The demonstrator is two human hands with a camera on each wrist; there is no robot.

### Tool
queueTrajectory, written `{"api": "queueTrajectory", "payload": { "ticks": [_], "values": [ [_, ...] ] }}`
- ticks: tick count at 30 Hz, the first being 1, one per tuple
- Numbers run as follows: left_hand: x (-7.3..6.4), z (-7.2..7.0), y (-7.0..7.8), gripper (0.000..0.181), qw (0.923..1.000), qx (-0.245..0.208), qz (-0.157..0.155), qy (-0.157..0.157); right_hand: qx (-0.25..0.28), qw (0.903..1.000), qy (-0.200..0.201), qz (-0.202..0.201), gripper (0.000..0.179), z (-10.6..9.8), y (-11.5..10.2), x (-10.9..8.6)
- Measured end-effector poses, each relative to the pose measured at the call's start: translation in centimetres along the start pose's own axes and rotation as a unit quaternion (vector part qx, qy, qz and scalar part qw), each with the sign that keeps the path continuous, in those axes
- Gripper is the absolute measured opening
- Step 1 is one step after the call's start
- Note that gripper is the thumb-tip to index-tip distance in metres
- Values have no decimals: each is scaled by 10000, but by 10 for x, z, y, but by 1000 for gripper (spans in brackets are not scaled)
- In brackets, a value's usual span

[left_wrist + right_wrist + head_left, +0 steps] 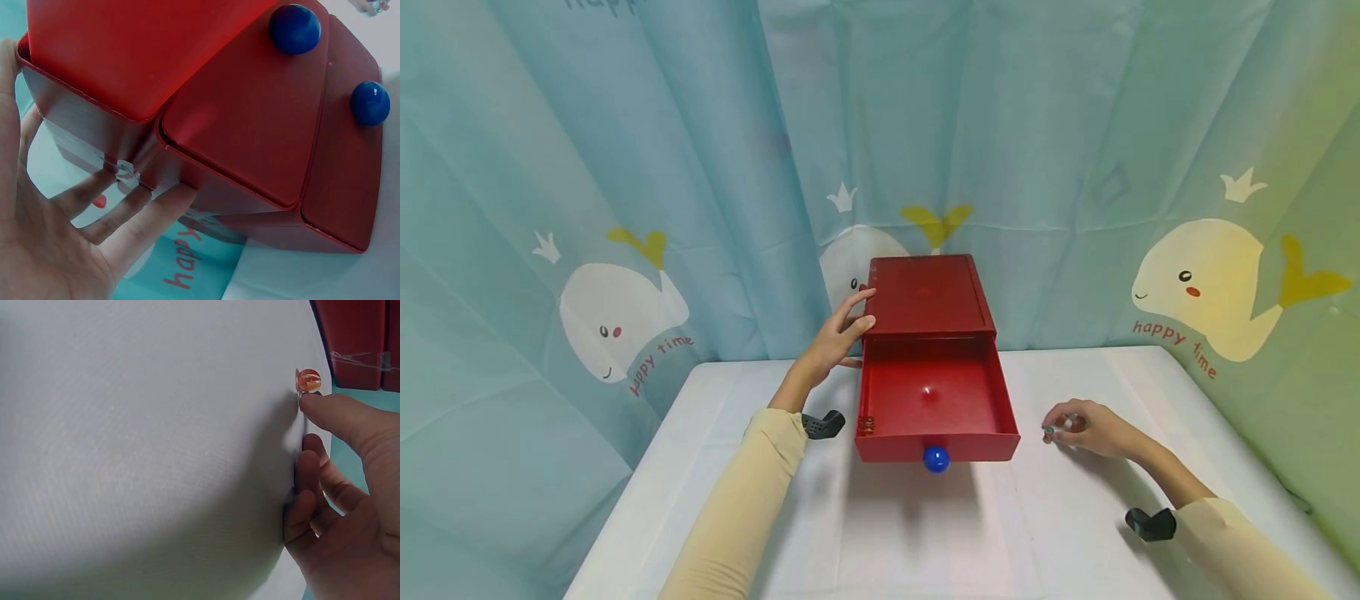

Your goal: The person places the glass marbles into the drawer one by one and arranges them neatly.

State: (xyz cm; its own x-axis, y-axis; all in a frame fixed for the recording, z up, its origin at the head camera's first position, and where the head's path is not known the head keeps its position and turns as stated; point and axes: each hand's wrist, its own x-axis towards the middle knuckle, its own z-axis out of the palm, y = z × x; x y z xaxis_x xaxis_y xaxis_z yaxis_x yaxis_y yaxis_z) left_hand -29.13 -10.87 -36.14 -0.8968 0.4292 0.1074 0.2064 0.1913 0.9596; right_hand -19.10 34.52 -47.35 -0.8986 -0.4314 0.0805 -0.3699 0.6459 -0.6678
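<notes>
A red cabinet of drawers (925, 296) stands on the table, its top drawer (936, 404) pulled out toward me. In that drawer's front left corner lie a couple of small orange-brown marbles (866, 425). My left hand (833, 337) rests against the cabinet's left side, fingers spread and fingertips on the wall. Low over the table to the right, my right hand (1093, 427) pinches at a glass marble with orange swirls (309, 380), thumb tip right at it. A greenish spot shows beside it in the head view. The index finger is mostly hidden in the right wrist view.
Blue round knobs (936, 459) stick out from the drawer fronts; two lower drawers (244, 119) are closed in the left wrist view. The white table (917, 533) ends at a curtain (1037, 125) with whale prints. Black straps (1152, 525) sit at both wrists.
</notes>
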Motion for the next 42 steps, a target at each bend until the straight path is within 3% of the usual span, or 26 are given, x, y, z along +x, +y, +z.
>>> {"api": "queueTrajectory", "payload": {
  "ticks": [18,42],
  "values": [
    [0,0,0,58,10000,30,32,18,-51,9999,78,-134,15,0,0,-1],
    [0,0,-2,60,10000,-62,35,-20,-100,9999,24,73,14,3,3,-1]
  ]
}}
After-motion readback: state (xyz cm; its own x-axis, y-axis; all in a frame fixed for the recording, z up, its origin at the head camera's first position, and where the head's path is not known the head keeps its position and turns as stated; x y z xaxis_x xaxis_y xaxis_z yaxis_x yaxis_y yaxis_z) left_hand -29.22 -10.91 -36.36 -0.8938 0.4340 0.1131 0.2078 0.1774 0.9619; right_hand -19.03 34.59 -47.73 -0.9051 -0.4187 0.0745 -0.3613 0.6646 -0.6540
